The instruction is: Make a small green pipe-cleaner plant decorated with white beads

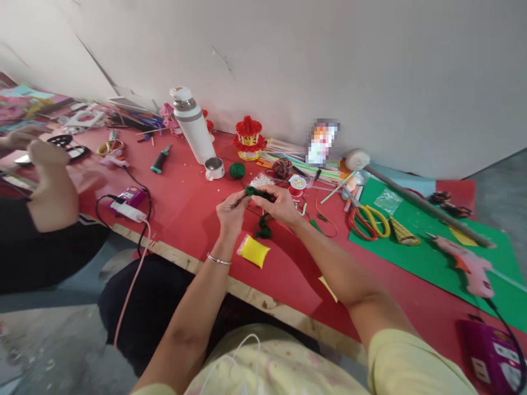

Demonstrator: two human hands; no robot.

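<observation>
My left hand [231, 213] and my right hand [280, 205] meet above the red table, fingers pinched on a small bunch of dark green yarn [250, 190]. Its exact shape is partly hidden by the fingers. Below them, more dark green yarn [264, 227] lies in a loose clump. A ball of green yarn [237, 170] sits just beyond my left hand. Closer to me lies a yellow packet [254, 251]. Past my right hand are a spool with a red band [297, 186], a multicoloured yarn ball [282, 168] and a bag of small white beads [262, 180].
A white flask [193, 129] and its cup [214, 168] stand at the back, near a red-and-yellow lantern craft [249, 138]. Scissors [370, 222] and a pink glue gun [465, 263] lie rightward on a green sheet [436, 269]. Another person's hand [48, 155] is at left.
</observation>
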